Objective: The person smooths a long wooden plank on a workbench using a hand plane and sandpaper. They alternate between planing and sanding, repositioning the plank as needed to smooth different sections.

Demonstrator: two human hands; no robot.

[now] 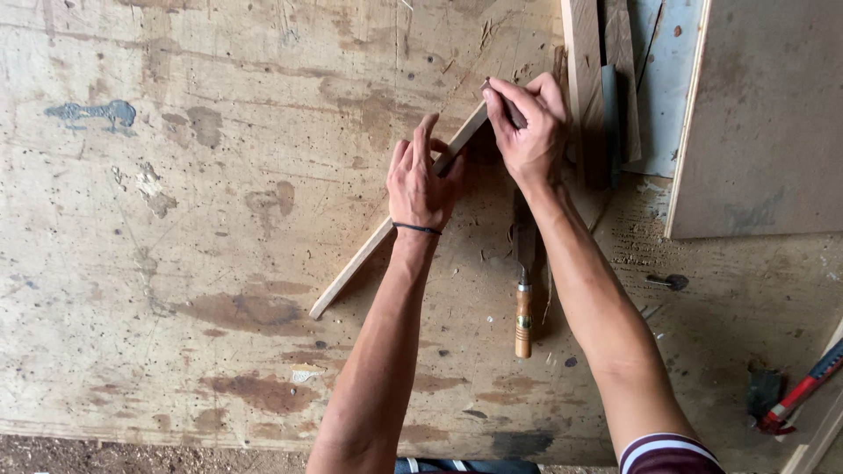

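left hand pressed flat pinning the strip steady, right hand pinching a pencil at its 1 o'clock end, chisel nearby

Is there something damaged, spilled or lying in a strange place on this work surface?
Nothing is spilled. The board top is badly stained and scratched, and a wooden-handled chisel lies loose right under the right hand's forearm.

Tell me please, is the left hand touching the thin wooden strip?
Touching: the head view shows the left hand pressed flat on the thin wooden strip, fingers lying across it.
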